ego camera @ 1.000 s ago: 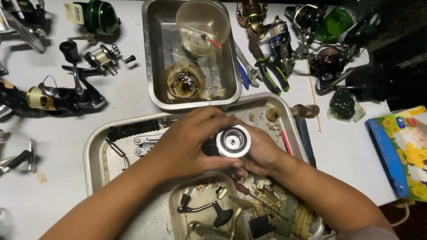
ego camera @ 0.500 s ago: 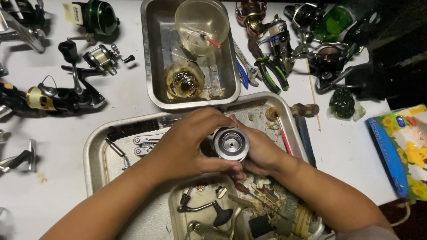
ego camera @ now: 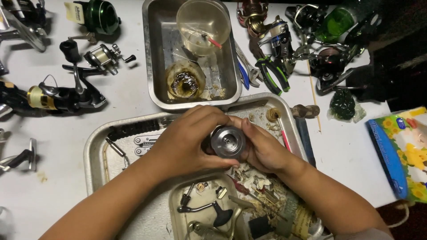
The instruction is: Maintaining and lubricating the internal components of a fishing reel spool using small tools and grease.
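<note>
Both my hands hold a round silver fishing reel spool over a large metal tray. My left hand wraps around its left side and my right hand cups its right side. The spool's flat metal face points up at the camera. Under my hands, inside the tray, a smaller metal pan holds a reel handle and small parts. Wood-like shavings and scraps lie beside it.
A deep steel pan at the back holds a clear plastic cup and a greasy round part. Fishing reels lie left and top right. Pliers, a wrench and a tissue box sit to the right.
The spool has shifted slightly left and down between my hands and turned a little. My fingers have closed more tightly around it.
</note>
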